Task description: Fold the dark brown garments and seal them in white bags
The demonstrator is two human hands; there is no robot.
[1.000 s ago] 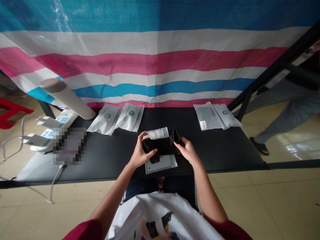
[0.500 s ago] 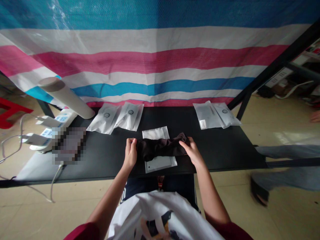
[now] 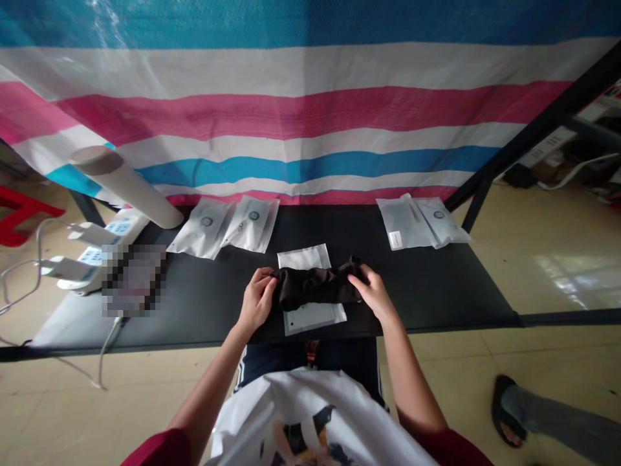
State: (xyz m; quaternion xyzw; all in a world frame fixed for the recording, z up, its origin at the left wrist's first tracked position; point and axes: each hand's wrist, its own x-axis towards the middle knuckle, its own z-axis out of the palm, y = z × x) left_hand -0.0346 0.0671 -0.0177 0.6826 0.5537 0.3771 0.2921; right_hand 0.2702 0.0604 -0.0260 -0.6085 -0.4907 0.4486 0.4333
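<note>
Two ends of black cloth (image 3: pixel 315 287) held, lower centre.
Left hand (image 3: pixel 257 301), right hand (image 3: pixel 372 294) half-closed on them; even pull lays it straight over white bag (image 3: pixel 314 321).

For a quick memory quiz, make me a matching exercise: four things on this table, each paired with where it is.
Things:
1. Cloth
2. Tube
3. Left hand
4. Bag with white sticker

Places:
A. Back right of the table
B. Over the white packet
C. Leaning at the far left corner
D. At the cloth's left end

Pairs: 1-B, 2-C, 3-D, 4-A
</note>
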